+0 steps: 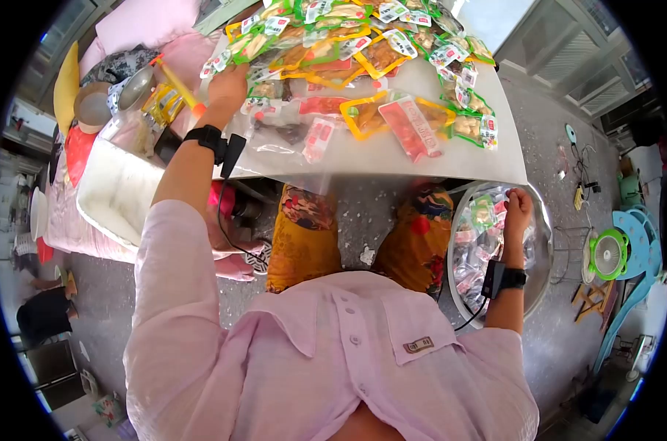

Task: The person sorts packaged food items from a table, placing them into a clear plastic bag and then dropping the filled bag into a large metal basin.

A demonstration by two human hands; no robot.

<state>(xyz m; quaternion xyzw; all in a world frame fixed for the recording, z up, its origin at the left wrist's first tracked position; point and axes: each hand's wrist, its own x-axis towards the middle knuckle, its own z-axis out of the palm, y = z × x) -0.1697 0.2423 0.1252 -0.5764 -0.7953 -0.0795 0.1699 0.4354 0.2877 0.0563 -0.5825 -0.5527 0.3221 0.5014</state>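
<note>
My left hand [228, 88] is at the left side of the white table [274, 165], its fingers curled beside a green-edged food packet [217, 65]. Whatever it may hold is hidden behind the hand. To the right, my right hand [519, 209] is closed over a round metal basin [543, 257]. Its fingers are pressed together, and I cannot make out anything in them. Small sealed packets [474, 257] fill the basin. In front of me, a clear bag [274, 126] with a red-and-white label lies near an orange-edged packet [359, 117] and a red packet [409, 128].
Many green- and orange-edged packets [333, 37] are heaped at the table's far side. A white foam box [116, 191] stands on the left, near a metal bowl [136, 88]. A green-rimmed fan [607, 255] and a blue chair [635, 235] are on the right.
</note>
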